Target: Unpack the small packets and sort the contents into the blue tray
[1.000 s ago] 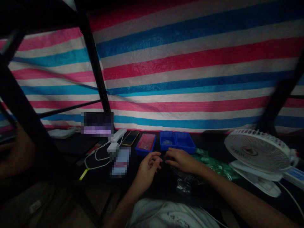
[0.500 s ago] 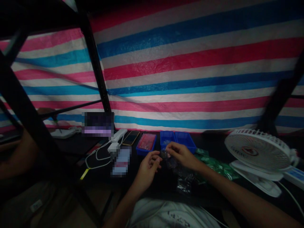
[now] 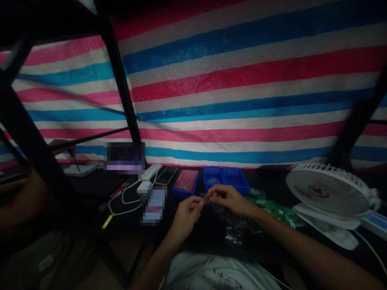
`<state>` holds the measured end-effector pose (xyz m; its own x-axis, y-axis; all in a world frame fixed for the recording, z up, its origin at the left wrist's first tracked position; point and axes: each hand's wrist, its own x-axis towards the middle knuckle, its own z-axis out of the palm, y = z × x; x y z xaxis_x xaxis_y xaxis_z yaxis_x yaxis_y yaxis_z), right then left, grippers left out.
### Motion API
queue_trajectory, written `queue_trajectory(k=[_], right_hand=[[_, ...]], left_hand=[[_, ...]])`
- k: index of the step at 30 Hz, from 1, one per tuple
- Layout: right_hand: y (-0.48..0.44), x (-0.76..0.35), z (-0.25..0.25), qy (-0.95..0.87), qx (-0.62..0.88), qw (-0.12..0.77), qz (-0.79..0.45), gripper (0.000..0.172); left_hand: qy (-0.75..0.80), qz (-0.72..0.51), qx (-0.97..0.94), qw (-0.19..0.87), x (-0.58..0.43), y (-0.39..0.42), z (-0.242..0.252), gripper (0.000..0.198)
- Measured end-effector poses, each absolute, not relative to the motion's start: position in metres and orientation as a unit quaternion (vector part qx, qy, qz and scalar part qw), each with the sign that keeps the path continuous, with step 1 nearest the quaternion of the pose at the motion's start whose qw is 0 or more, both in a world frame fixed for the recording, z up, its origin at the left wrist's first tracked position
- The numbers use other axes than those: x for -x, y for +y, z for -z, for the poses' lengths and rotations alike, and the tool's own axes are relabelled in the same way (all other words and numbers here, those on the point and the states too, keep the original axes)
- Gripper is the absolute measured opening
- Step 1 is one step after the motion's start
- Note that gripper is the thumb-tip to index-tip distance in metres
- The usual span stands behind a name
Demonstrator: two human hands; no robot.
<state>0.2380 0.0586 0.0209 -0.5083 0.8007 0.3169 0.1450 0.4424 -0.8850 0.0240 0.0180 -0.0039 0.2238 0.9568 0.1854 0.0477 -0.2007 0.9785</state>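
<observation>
Dark metal glints between the fingertips: a small dark metal part (image 3: 205, 198) sits pinched between thumb and forefinger of our right hand (image 3: 228, 200), while our left hand (image 3: 186, 217) closes in from the other side, so the two hands are together over it. We judge it light and stiff, and likely slippery, so it wants a firm pinch by its edges (the light is too poor to show its shape, so this is only a fair guess). Just below lies a clear plastic bag (image 3: 237, 233) of dark pieces, soft and crinkly, best lifted by its top. Green packets (image 3: 273, 213) lie to the right of it, with a white desk fan (image 3: 328, 191) beyond them. Ahead stand a double blue tray (image 3: 236, 179) and a blue tray with a red lining (image 3: 178, 192), then a phone (image 3: 166, 175) and white cables (image 3: 127, 197). Further left, a co-worker's hand (image 3: 59, 145) holds a thin tool (image 3: 75, 163). A striped pink, white and blue tarpaulin (image 3: 242, 100) hangs behind everything.
</observation>
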Motion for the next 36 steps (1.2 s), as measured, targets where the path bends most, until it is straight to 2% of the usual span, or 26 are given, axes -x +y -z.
queue_trajectory(k=[6,15,19,25,27,31,36], right_hand=[[0.059,-0.239,-0.018,-0.722,0.315,0.372,-0.491,0.036],[0.058,-0.238,-0.024,-0.729,0.345,0.387,-0.448,0.035],[0.060,-0.237,-0.021,-0.721,0.309,0.407,-0.468,0.031],[0.062,-0.235,-0.016,-0.684,0.272,0.414,-0.536,0.052],[0.061,-0.236,-0.017,-0.693,0.277,0.407,-0.526,0.046],[0.059,-0.237,-0.021,-0.723,0.298,0.393,-0.484,0.022],[0.057,-0.237,-0.028,-0.750,0.298,0.406,-0.429,0.020]], left_hand=[[0.380,-0.498,-0.610,0.485,-0.025,0.019,0.002,0.038],[0.372,-0.526,-0.583,0.495,-0.025,0.021,0.009,0.045],[0.376,-0.518,-0.583,0.500,-0.025,0.021,0.010,0.046],[0.376,-0.494,-0.603,0.500,-0.026,0.019,0.008,0.037],[0.376,-0.490,-0.607,0.500,-0.025,0.019,0.008,0.034],[0.375,-0.488,-0.609,0.500,-0.025,0.020,0.009,0.034],[0.377,-0.492,-0.605,0.500,-0.025,0.018,0.007,0.035]])
